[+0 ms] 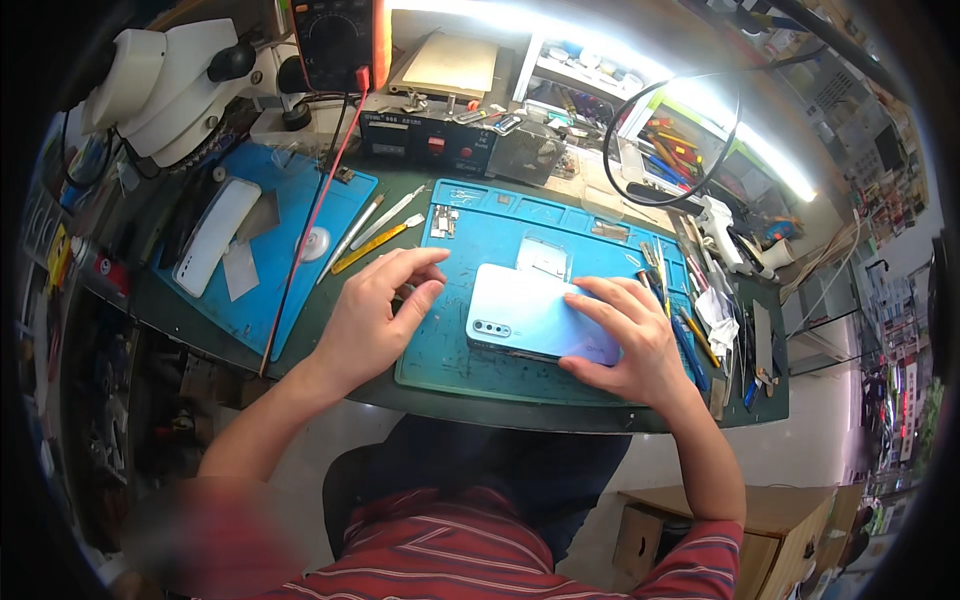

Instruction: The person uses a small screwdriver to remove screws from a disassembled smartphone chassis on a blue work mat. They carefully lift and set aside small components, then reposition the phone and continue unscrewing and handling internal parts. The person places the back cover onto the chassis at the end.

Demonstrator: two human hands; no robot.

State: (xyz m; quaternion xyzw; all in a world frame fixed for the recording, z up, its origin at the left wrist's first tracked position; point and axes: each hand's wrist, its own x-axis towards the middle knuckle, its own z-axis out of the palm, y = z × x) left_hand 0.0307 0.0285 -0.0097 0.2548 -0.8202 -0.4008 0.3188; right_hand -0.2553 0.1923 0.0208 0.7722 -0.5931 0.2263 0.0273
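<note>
A smartphone (pixel 525 305) with a pale blue-to-lilac back lies face down on a blue work mat (pixel 445 365), its camera cluster at the left end. My right hand (pixel 640 340) grips its right end, fingers over the back and thumb at the near edge. Left of the phone, my left hand (pixel 370 315) hovers with nothing in it. Its fingers are bent, and a gap shows between thumb and forefinger. Just beyond the phone, a small clear, silvery flat piece (pixel 545 256) rests on the mat, partly hidden by the phone.
A yellow-handled tool (pixel 372 246) lies left of the mat. Another blue mat (pixel 320 205) holds a white phone-shaped panel (pixel 218 237). Right of the phone are several pens and screwdrivers (pixel 690 335). Behind stand a microscope (pixel 165 90), a multimeter (pixel 335 45) and a black instrument box (pixel 430 143).
</note>
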